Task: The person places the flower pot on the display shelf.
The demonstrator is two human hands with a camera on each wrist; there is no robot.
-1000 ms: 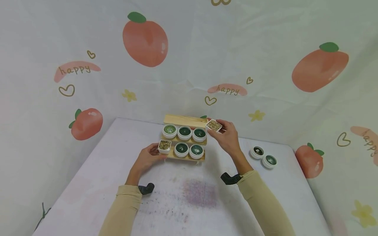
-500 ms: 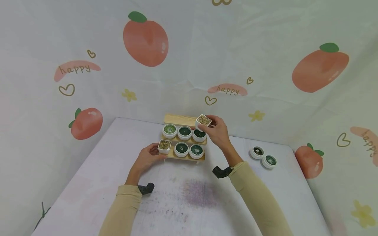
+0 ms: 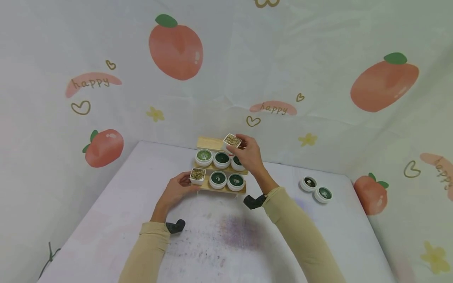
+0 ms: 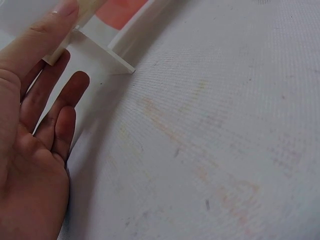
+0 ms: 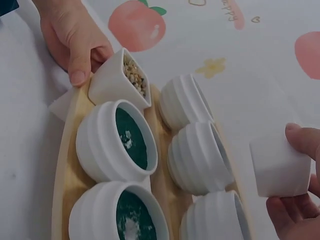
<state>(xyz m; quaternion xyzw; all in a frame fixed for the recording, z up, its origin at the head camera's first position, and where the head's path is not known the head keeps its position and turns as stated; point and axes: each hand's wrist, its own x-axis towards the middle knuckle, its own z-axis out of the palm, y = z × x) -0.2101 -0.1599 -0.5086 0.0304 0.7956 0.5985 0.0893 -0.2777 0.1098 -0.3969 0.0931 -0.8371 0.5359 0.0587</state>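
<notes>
My right hand [image 3: 250, 155] holds a small white square pot [image 3: 229, 146] filled with brown gravel, level with the top tier of a stepped wooden stand [image 3: 208, 143]. In the right wrist view, thumb and fingers pinch that pot [image 5: 280, 170] on its sides. At the stand's left end, my left hand [image 3: 175, 188] grips the lower tier, its thumb on the wooden edge beside another gravel-filled square pot [image 3: 197, 176]. Round white pots with green tops fill the middle tier, one of them [image 3: 203, 156] lighter green. Two more round pots [image 3: 218, 179] stand on the lower tier.
To the right, two round white pots [image 3: 323, 194] stand close together on the white-covered table [image 3: 141, 165]. A printed cloth backdrop [image 3: 219, 70] rises right behind the stand and along both sides.
My right hand has carried its square pot leftward, from beyond the stand's right end to over the top tier. The left hand stays at the stand's left end.
</notes>
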